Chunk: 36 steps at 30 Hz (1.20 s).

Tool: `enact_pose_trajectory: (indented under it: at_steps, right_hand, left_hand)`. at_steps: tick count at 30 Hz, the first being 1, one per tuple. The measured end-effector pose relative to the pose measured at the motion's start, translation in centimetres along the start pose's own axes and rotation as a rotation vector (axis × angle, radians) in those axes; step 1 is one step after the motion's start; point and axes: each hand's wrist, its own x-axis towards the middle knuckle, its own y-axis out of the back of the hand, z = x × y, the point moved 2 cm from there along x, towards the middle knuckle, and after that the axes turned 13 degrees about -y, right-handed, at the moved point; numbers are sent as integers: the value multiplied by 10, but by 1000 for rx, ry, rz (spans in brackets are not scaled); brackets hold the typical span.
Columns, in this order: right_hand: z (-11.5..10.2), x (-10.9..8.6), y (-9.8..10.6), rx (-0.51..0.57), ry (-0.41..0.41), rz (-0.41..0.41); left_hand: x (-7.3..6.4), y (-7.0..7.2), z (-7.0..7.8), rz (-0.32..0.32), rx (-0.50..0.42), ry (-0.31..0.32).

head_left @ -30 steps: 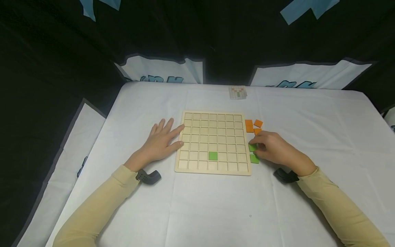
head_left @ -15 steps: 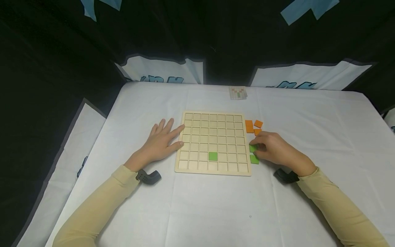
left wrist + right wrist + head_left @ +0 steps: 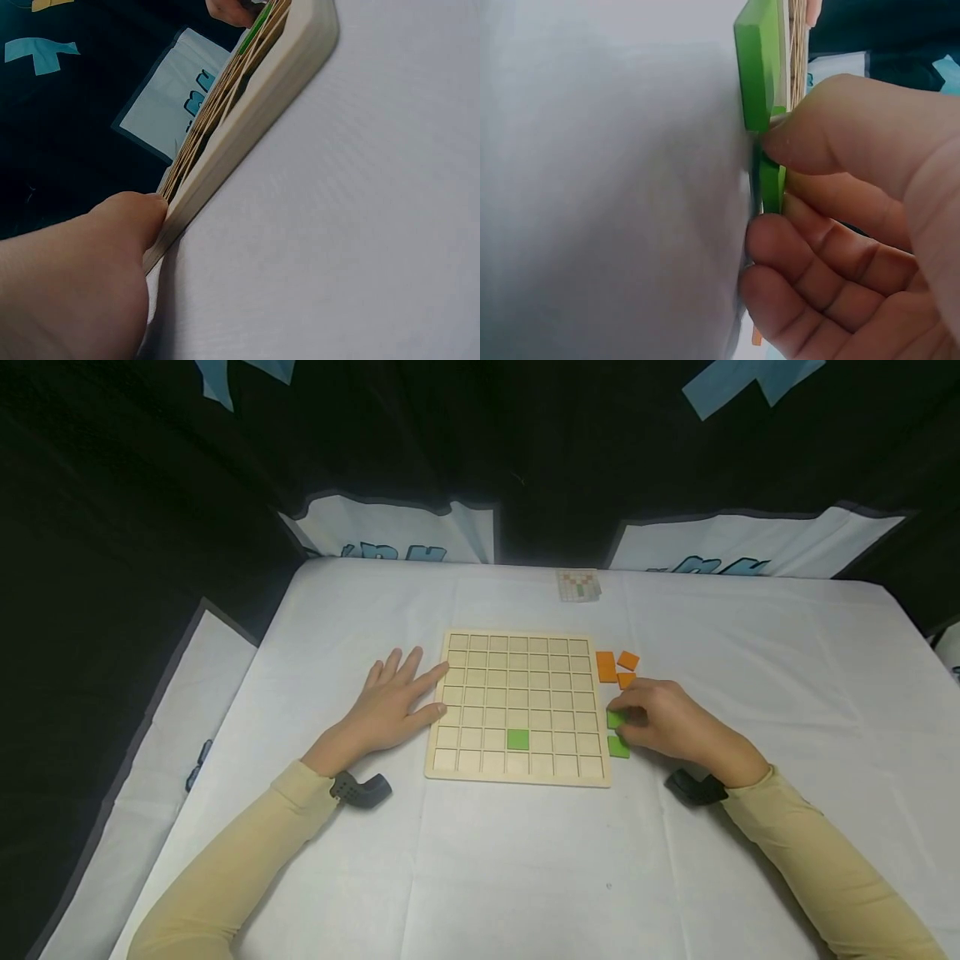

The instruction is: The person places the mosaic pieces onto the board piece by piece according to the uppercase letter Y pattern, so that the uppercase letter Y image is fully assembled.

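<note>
A: Where to find the far green tile [image 3: 615, 719]?

B: Just beyond the right edge of the grid board [image 3: 538, 700], partly hidden under the right hand [image 3: 660, 717]. With the near green tile [image 3: 618, 747] close by on the near side, flat on the table [image 3: 517, 868].

A: Any hold on it?

B: Pinched, going by the right wrist view, between the thumb [image 3: 802, 142] and the curled fingers [image 3: 780, 240]. Cannot tell whether lifted off the table at all.

A: And on the left hand [image 3: 392, 706]?

B: Spread fingers, resting at the left side of the grid board, with thumb and index touching the rim. Probably good for steadying it.

A: Heavy or light, at a guess?

B: Light, most likely: small, square, fairly thin. Looks stiff, perhaps painted wood, with little risk of bending or breaking. Could slide a little under dry fingertips on a smooth face.

A: Best place to grip?

B: Across two opposite edges, thumb at the near one, fingertips at the far one. Not face to underside: too little room beneath for a fingertip. Mind the orange tiles [image 3: 606, 667] on the far side; easily nudged with the knuckles.
</note>
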Motion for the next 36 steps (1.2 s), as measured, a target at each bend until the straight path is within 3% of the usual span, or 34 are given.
enact_pose_trajectory:
  at_steps: [22,36]
  right_hand:
    - [-6,4,5,17,2,14]
    - [-34,23,2,39,62,-33]
  left_hand:
    - [0,-2,-1,3,13,1]
    - [1,-2,-1,1,10,13]
